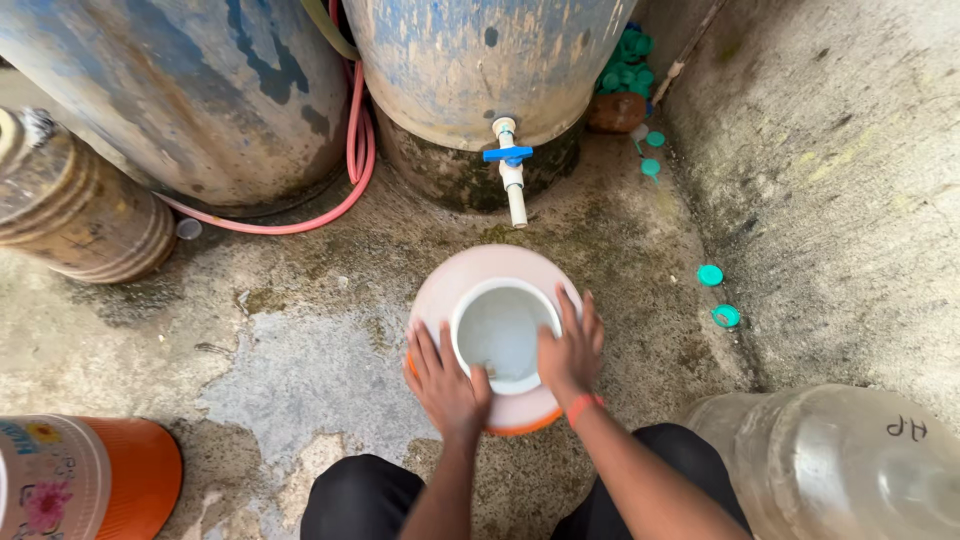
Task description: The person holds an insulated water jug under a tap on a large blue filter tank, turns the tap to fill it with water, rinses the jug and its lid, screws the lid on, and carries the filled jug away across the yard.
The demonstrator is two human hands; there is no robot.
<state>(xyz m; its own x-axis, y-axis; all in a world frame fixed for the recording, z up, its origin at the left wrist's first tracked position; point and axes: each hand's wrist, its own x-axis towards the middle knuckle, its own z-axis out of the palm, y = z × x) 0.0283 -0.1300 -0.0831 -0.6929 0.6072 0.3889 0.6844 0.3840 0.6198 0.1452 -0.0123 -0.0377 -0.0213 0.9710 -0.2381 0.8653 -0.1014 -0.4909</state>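
A round pale-pink and orange water container (480,275) stands open on the wet concrete floor, its wide white mouth facing up. My left hand (445,380) rests on the container's near-left shoulder, fingers spread. My right hand (570,350), with an orange band at the wrist, grips the right side of the mouth's rim. A white tap with a blue handle (511,165) juts from a big blue drum (480,60) just beyond the container.
A second blue drum (180,90) with a pink hose (340,195) stands at back left, beside a brown ribbed jar (75,215). An orange flowered jug (90,480) lies at bottom left, a clear large bottle (830,460) at bottom right. Green caps (710,275) lie along the right wall.
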